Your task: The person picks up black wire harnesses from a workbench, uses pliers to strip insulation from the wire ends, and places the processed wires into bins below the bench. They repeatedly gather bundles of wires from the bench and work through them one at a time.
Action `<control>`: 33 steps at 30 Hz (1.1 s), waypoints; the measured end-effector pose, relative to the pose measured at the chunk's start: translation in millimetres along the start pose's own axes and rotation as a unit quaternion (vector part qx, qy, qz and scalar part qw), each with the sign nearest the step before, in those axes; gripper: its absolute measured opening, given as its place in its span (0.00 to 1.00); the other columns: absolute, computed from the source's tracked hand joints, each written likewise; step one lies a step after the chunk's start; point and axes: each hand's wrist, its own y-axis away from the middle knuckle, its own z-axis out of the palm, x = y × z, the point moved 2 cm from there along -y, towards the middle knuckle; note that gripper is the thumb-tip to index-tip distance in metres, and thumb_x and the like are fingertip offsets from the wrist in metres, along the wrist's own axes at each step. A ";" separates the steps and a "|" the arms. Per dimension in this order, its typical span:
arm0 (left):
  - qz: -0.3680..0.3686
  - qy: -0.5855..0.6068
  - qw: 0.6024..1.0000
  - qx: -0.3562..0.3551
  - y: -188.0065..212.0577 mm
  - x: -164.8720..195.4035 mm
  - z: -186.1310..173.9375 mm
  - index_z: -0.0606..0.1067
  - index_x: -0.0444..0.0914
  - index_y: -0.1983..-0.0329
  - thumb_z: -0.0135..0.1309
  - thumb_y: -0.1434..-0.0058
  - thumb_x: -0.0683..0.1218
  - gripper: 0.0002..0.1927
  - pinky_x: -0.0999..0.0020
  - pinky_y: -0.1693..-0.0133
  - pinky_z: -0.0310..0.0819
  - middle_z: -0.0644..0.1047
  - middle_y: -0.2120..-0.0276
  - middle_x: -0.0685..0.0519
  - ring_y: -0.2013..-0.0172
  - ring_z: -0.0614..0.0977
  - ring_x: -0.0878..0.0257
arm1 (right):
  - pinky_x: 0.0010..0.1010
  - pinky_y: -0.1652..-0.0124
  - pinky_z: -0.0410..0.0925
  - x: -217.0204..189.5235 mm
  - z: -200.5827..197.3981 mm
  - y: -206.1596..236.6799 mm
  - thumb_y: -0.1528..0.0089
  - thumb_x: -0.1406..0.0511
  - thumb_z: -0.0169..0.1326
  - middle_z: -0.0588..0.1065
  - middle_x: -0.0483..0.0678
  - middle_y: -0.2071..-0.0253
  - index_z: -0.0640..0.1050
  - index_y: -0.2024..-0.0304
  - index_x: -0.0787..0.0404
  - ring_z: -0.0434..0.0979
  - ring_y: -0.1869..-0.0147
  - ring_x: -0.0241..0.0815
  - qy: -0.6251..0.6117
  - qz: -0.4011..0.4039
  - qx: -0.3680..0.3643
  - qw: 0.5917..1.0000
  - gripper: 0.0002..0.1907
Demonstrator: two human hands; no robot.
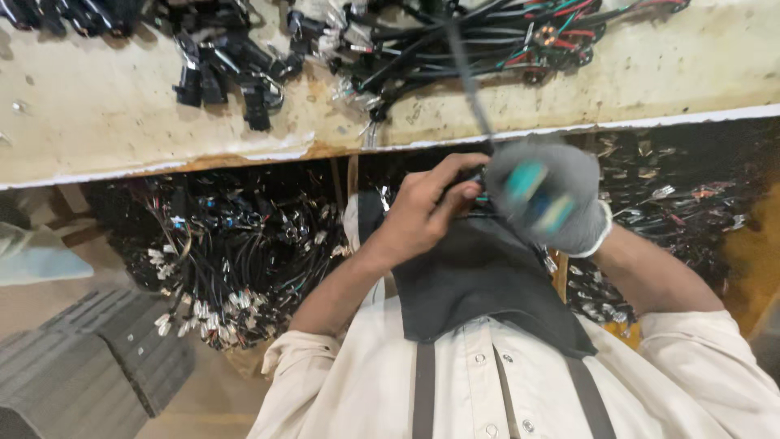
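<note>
Below a worn cream workbench (97,122) strewn with wire harnesses (455,45): bare left hand (426,213) pinching one black cable (467,69); gloved right hand (548,199), blurred, gripping one teal-marked piece at chest height

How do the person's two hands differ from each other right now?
The left hand is bare and shows sharply; the right hand wears a grey glove and is blurred. The left hand pinches a black cable with curled fingers; the right hand's grip cannot be made out through the blur. Both meet close together below the workbench edge, above a dark apron.
</note>
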 end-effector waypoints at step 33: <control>0.179 -0.575 0.794 -0.085 22.5 3.5 8.0 0.73 0.40 0.40 0.61 0.44 0.44 0.26 0.60 0.61 0.74 0.73 0.61 0.47 0.64 0.78 0.53 | 0.36 0.61 0.71 21.6 -48.6 -44.5 0.31 0.72 0.65 0.77 0.54 0.56 0.77 0.49 0.64 0.79 0.58 0.48 0.131 -0.049 0.171 0.975 0.11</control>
